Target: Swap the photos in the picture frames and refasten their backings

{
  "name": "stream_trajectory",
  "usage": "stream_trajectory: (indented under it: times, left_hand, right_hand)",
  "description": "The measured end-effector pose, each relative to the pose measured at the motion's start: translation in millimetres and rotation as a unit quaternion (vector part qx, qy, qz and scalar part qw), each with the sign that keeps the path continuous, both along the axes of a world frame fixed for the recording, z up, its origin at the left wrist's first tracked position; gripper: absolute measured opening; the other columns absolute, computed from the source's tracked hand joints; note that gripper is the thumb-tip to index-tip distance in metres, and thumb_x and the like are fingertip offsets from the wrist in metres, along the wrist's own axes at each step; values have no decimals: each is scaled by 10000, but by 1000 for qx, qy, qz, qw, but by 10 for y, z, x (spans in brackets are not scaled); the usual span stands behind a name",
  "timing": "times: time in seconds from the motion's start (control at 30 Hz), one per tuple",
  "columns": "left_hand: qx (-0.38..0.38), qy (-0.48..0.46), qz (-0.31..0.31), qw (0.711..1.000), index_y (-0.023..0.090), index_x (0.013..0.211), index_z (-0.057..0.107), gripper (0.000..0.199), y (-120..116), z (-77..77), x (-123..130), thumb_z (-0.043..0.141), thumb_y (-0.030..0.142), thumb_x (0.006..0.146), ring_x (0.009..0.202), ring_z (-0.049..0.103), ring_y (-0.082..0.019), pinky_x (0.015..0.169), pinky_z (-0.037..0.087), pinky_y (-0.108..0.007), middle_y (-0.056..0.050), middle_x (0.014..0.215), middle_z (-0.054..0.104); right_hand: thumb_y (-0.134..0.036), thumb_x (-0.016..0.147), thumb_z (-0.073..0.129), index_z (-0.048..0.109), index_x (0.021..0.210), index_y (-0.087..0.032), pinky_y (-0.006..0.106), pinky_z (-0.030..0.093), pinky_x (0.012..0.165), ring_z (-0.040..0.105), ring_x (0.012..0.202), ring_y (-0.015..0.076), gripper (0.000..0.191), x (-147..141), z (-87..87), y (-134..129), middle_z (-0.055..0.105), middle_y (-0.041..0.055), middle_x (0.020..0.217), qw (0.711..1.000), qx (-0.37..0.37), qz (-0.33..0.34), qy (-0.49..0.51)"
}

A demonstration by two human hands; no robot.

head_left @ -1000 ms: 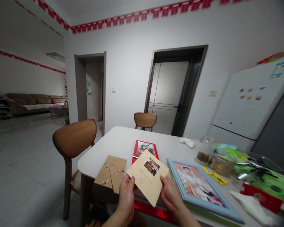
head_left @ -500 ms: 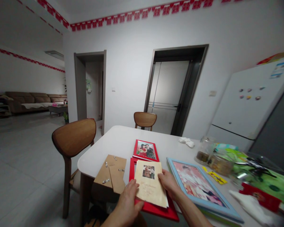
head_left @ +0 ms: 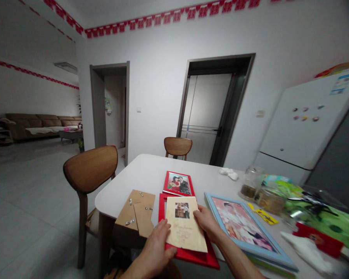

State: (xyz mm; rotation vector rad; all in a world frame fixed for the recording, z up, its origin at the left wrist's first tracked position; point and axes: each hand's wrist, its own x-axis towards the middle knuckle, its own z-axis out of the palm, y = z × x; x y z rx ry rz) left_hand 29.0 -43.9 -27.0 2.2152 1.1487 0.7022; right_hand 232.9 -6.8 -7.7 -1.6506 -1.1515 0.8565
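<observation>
A cream paper sheet with a small printed photo near its top lies over an empty-looking red picture frame. My left hand grips the sheet's left edge, thumb near the lower corner. On the right edge, my right hand pinches the same sheet. Just beyond is a smaller red frame holding a photo of a couple. To the left rests a brown frame backing board with metal clips and a stand flap. A large light-blue picture frame lies to the right.
Glass jars, a crumpled white tissue, a yellow packet and a red packet lie on the white table. Wooden chairs stand at its left and far side. A fridge is at the right.
The paper sheet has shifted very slightly in my hands, and its lower right corner now looks flatter. Both hands keep their hold.
</observation>
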Motion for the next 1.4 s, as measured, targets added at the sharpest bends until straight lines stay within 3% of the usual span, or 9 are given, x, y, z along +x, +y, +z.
stream_trajectory:
  times: [0.3, 0.6, 0.77, 0.93, 1.13, 1.4]
  left_hand:
    - [-18, 0, -10, 1000, 62, 1228, 351, 647, 11, 8, -29, 549, 201, 628, 1222, 244, -220, 1018, 211, -333, -146, 1327, 287]
    - [-32, 8, -22, 999, 49, 1227, 351, 651, 9, 83, -41, 554, 224, 634, 1223, 244, -207, 1019, 200, -308, -151, 1329, 281]
    - [-27, 27, -36, 999, 70, 1198, 395, 602, -2, 121, -54, 552, 260, 649, 1222, 245, -203, 1012, 206, -307, -143, 1325, 293]
    - [-16, 53, -51, 997, 89, 1164, 431, 535, -34, 208, -57, 535, 272, 672, 1219, 253, -203, 1007, 214, -309, -138, 1312, 324]
    - [32, 95, -75, 992, 167, 1133, 462, 412, -74, 228, -13, 476, 250, 729, 1201, 288, -216, 1003, 208, -368, -91, 1278, 392]
    - [42, 108, -79, 990, 184, 1142, 453, 401, -80, 167, 9, 463, 240, 745, 1200, 290, -218, 999, 201, -394, -81, 1279, 394]
  right_hand:
    - [-170, 619, 376, 597, 886, -122, 231, 454, 487, 618, 572, 177, 349, 16, -32, -18, 669, 82, 670, 999, -4, 5, -34]
    - [-173, 646, 353, 595, 916, -114, 233, 445, 538, 619, 637, 183, 368, -4, -54, 36, 667, 81, 669, 985, -25, -3, -172]
    - [-222, 664, 375, 609, 859, -124, 255, 425, 642, 603, 768, 207, 320, 13, -7, 9, 658, 122, 834, 955, -44, -1, -294]
    - [-346, 687, 392, 601, 825, -74, 374, 399, 691, 575, 823, 301, 370, -48, -3, -76, 613, 221, 872, 916, -70, -21, -395]
    - [-373, 748, 322, 583, 868, -88, 343, 412, 639, 584, 791, 264, 405, -146, -4, -141, 597, 179, 885, 854, -99, -36, -509]
    - [-344, 770, 338, 554, 925, -112, 325, 401, 622, 580, 766, 238, 354, -153, 11, -195, 569, 147, 898, 846, -68, -29, -527]
